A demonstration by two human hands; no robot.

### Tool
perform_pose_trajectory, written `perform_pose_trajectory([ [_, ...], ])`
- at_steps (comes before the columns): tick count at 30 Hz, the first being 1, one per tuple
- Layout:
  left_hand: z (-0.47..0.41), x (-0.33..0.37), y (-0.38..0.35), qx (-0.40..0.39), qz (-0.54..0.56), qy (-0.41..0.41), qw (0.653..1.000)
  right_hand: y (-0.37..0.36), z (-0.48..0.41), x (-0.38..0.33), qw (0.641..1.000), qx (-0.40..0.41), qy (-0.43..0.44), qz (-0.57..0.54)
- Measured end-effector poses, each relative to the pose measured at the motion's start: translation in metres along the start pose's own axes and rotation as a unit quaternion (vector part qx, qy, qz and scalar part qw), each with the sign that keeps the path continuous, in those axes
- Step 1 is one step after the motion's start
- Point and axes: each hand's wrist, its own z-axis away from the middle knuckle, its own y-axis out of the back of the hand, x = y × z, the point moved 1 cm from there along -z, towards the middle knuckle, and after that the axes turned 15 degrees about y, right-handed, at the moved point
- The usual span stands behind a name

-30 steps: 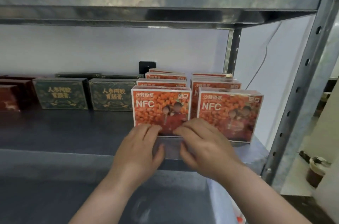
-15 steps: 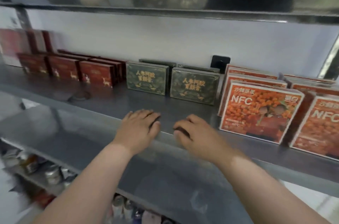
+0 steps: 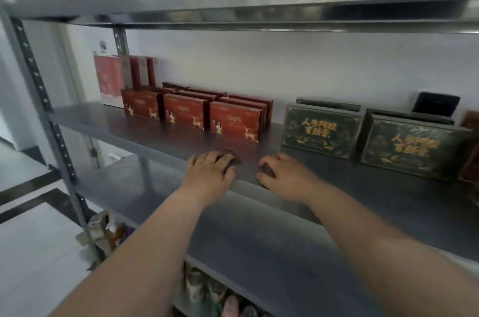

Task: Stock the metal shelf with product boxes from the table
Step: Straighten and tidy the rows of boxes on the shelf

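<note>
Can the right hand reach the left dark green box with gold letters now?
Probably yes: the right hand rests on the grey metal shelf, and only bare shelf separates it from the dark green box.

Two forearms bare along their whole visible length, with a bare left hand (image 3: 210, 174) and right hand (image 3: 286, 179).

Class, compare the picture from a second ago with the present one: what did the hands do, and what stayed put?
Both hands let go of the orange NFC box and moved left along the metal shelf. The left hand and right hand now rest empty at its front edge, before the red boxes and green boxes. The view swung left too. The boxes kept their rows.
</note>
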Motion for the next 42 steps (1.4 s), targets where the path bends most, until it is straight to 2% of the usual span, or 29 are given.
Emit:
perform_pose_trajectory([
  [3, -0.028, -0.040, 0.005, -0.005, -0.006, 0.008, 1.000, -0.008, -0.043, -0.014, 1.000, -0.005, 0.026, -0.008],
  [10, -0.115, -0.123, 0.020, -0.083, -0.058, 0.018, 0.995, -0.033, -0.164, -0.062, 0.994, -0.017, 0.105, 0.012],
  [19, -0.214, -0.260, 0.041, -0.067, -0.095, 0.076, 0.990, -0.060, -0.305, -0.121, 0.990, -0.013, 0.143, -0.005],
  [30, -0.336, -0.428, 0.063, -0.096, -0.134, 0.044, 0.985, -0.096, -0.439, -0.216, 0.988, -0.003, 0.155, -0.013],
  [34, -0.371, -0.463, 0.065, -0.116, -0.140, -0.008, 0.983, -0.105, -0.481, -0.252, 0.989, 0.005, 0.148, -0.014],
  [42, -0.419, -0.506, 0.071, -0.132, -0.080, -0.035, 0.987, -0.103, -0.530, -0.289, 0.989, -0.007, 0.131, 0.074],
])
